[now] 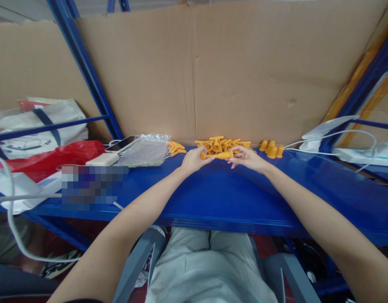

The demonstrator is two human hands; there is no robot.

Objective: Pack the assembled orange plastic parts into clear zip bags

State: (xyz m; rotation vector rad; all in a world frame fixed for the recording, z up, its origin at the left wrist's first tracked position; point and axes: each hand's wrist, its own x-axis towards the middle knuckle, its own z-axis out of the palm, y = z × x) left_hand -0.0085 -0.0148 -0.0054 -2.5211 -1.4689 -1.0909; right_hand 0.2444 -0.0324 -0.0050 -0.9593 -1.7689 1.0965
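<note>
My left hand (194,159) and my right hand (247,157) meet over the blue shelf (225,193), both pinched on one orange plastic part (219,155) that lies sideways between them. Its rounded end sits at my left fingertips; the long end runs to my right fingers. Just behind the hands lies a pile of several more orange parts (222,144) against the cardboard wall. A small group of orange parts (176,147) lies to the left of the pile, and a few orange caps (271,149) stand to the right.
A clear plastic bag (147,149), a phone (122,143) and a white charger block (103,159) lie at left, beside a red bag (51,158) and white bags. White cables and a power strip (361,156) are at right. A cardboard sheet (231,71) backs the shelf.
</note>
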